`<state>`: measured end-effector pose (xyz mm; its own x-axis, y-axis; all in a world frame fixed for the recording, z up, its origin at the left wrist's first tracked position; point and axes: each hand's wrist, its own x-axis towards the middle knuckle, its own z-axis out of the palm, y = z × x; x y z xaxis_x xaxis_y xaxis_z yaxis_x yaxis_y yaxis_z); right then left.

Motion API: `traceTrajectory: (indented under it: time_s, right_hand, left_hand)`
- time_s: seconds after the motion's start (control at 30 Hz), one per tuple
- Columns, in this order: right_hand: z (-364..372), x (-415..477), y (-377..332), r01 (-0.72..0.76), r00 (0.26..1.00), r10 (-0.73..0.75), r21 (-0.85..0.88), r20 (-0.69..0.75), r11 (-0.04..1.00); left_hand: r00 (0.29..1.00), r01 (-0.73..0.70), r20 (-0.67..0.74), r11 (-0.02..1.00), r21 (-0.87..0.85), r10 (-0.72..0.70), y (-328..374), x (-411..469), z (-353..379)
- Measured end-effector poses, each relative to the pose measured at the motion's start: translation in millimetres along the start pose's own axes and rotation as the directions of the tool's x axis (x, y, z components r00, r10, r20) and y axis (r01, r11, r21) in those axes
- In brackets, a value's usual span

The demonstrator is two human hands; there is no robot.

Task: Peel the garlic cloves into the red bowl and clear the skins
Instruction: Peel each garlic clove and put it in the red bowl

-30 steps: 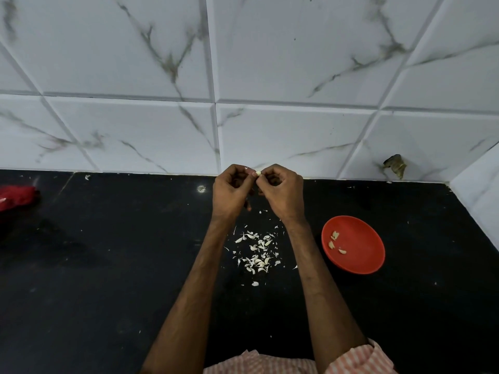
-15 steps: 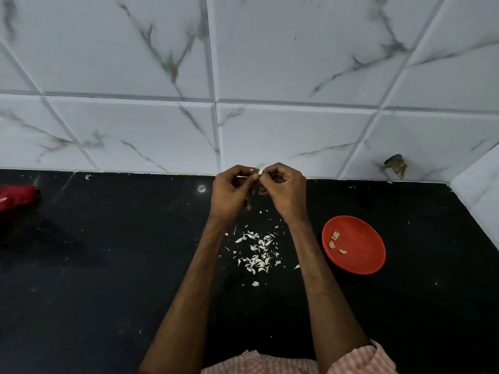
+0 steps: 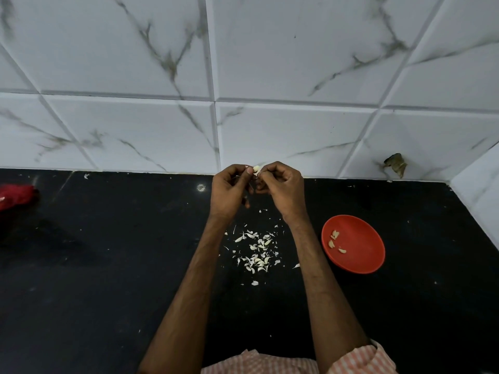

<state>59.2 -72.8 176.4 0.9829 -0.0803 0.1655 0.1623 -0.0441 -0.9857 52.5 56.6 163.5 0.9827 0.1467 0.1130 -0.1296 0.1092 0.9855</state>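
My left hand [image 3: 229,188] and my right hand [image 3: 283,188] are raised together above the black counter [image 3: 108,279], fingers curled. Between their fingertips they pinch a small pale garlic clove [image 3: 256,168]. Below the hands lies a scatter of white garlic skins [image 3: 256,255] on the counter. To the right sits the red bowl [image 3: 361,247], with three peeled cloves [image 3: 334,240] in its left part.
A white marble-patterned tile wall [image 3: 270,76] rises behind the counter and turns a corner at the far right. A red cloth-like object [image 3: 16,195] lies at the left edge. A brownish scrap [image 3: 395,164] sticks to the wall at right.
The hands stay together in almost the same spot. The clove shows a little more between the fingertips than one second ago.
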Motion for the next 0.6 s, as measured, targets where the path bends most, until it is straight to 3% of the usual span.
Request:
traceTrajectory:
  time_s: [0.13,0.27,0.37,0.6]
  right_hand:
    - [-4.2,-0.2,2.0,-0.034,0.999,0.034,-0.015,-0.007,0.999]
    - [-6.2,1.9,5.8,0.001,0.998,-0.013,-0.179,-0.065,0.984]
    - [-5.6,5.0,5.8,0.022,1.000,-0.023,-0.002,-0.008,1.000]
    - [-2.4,4.0,11.3,-0.009,1.000,0.006,0.125,0.024,0.992]
  left_hand:
    - [1.000,0.012,0.000,1.000,-0.020,-0.012,1.1,-0.6,-0.1]
    - [1.000,0.007,0.004,1.000,0.021,-0.007,0.7,-0.3,-0.8]
    - [1.000,-0.006,0.005,0.997,0.073,0.005,-0.9,-0.2,-1.0]
    - [0.999,-0.022,0.029,0.987,0.158,0.018,-5.4,-0.2,1.0]
